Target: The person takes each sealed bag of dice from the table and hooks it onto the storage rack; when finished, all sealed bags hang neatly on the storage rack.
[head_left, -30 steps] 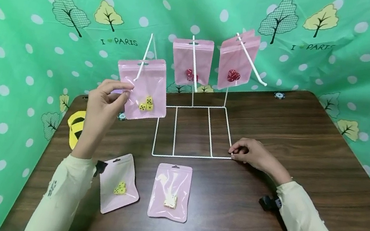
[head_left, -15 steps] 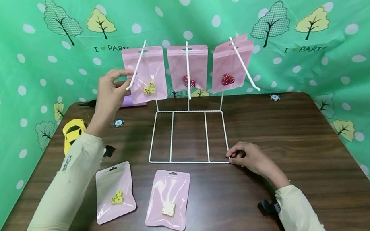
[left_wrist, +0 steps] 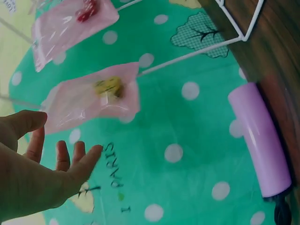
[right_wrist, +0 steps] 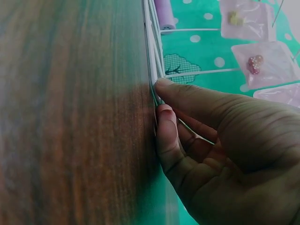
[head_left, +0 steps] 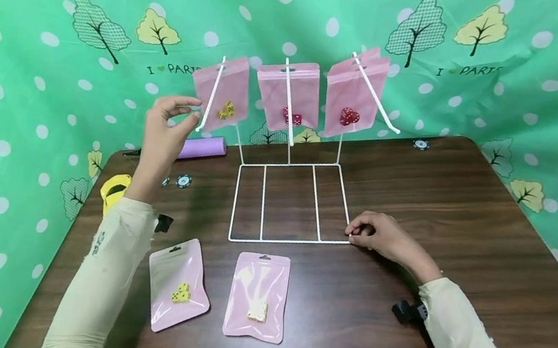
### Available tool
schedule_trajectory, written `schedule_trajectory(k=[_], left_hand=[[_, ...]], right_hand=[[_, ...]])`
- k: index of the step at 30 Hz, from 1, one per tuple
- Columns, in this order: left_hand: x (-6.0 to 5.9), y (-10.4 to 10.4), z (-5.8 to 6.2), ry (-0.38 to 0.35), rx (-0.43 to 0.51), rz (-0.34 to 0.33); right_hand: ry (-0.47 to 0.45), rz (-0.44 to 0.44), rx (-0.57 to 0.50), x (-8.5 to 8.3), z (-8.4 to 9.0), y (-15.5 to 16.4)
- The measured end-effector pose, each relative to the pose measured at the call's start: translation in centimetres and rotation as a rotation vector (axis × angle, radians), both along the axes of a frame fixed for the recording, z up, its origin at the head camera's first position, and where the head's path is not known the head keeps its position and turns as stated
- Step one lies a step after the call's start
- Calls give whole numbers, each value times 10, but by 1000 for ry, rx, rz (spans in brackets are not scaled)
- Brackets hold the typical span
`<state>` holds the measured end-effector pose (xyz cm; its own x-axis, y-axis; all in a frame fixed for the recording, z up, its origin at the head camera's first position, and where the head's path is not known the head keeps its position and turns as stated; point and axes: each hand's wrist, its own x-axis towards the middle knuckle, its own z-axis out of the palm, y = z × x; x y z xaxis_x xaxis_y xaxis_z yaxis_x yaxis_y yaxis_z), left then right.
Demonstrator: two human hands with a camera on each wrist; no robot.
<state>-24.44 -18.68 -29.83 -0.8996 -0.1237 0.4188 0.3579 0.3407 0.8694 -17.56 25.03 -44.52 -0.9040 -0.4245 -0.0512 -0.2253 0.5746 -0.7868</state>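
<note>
A white wire rack [head_left: 290, 239] stands on the table with three hooks at its back. On the left hook hangs a pink pouch with yellow dice [head_left: 225, 97]; pouches with red dice hang on the middle hook [head_left: 288, 95] and the right hook [head_left: 354, 103]. My left hand [head_left: 167, 130] is beside the left hook's front end, thumb and fingertips apart and holding nothing. In the left wrist view its fingers are close to the yellow-dice pouch [left_wrist: 93, 96]. My right hand [head_left: 384, 238] pinches the rack's front right corner between thumb and finger.
Two pink pouches lie in front of the rack, one with yellow dice [head_left: 178, 286], the other with white dice [head_left: 259, 294]. A purple cylinder [head_left: 204, 148], a yellow toy car [head_left: 114, 191] and poker chips [head_left: 183, 181] are at the left; another chip [head_left: 420, 144] lies at the back right.
The yellow-dice pouch has slid back along the left hook, away from the left hand. The left hand has let go of it. The right hand keeps its pinch on the rack.
</note>
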Motion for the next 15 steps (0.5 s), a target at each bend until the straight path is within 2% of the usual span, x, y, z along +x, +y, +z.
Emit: schedule_trajectory(k=[8,11,13,15], left_hand=[[37,-42,21,56,25,97],[52,-58,22,85,70,126],[62,-69,20,83,119,131],[75,-80,17,78,124,150]], right_hand=[[-14,-1,5,1,3,0],[0,3,18,0,5,0],[-3,4,24,0,6,0],[0,9,31,-2,7,-1]])
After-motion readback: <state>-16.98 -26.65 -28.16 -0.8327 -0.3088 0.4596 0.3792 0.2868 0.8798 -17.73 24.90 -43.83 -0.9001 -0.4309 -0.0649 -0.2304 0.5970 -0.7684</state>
